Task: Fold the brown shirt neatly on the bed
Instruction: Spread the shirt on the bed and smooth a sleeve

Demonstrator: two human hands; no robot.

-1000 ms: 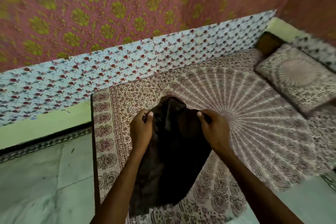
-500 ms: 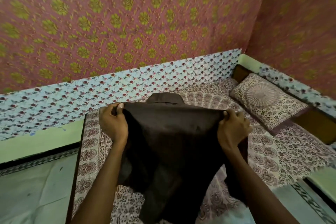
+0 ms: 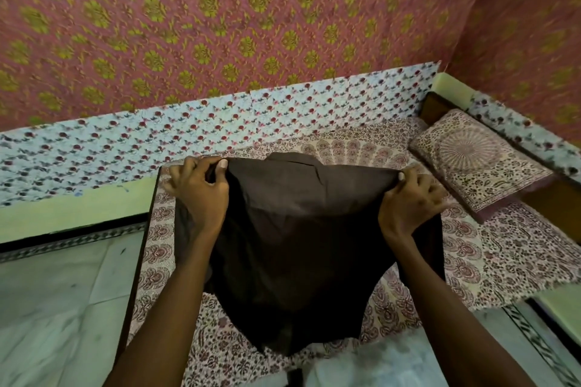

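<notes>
The brown shirt point(image 3: 298, 236) hangs spread out in the air above the bed point(image 3: 509, 254), its collar at the top edge and its hem drooping toward me. My left hand point(image 3: 201, 192) pinches the shirt's left shoulder. My right hand point(image 3: 408, 198) pinches the right shoulder. A sleeve hangs down behind each wrist. The shirt hides the middle of the bed.
A patterned pillow point(image 3: 478, 163) lies at the bed's far right. A floral-papered ledge point(image 3: 220, 135) and a pink patterned wall point(image 3: 251, 25) run behind the bed. Pale tiled floor point(image 3: 63, 308) lies to the left and near right.
The shirt, bunched on the bed a second ago, has been lifted and stretched wide between my hands. My hands have moved apart and up.
</notes>
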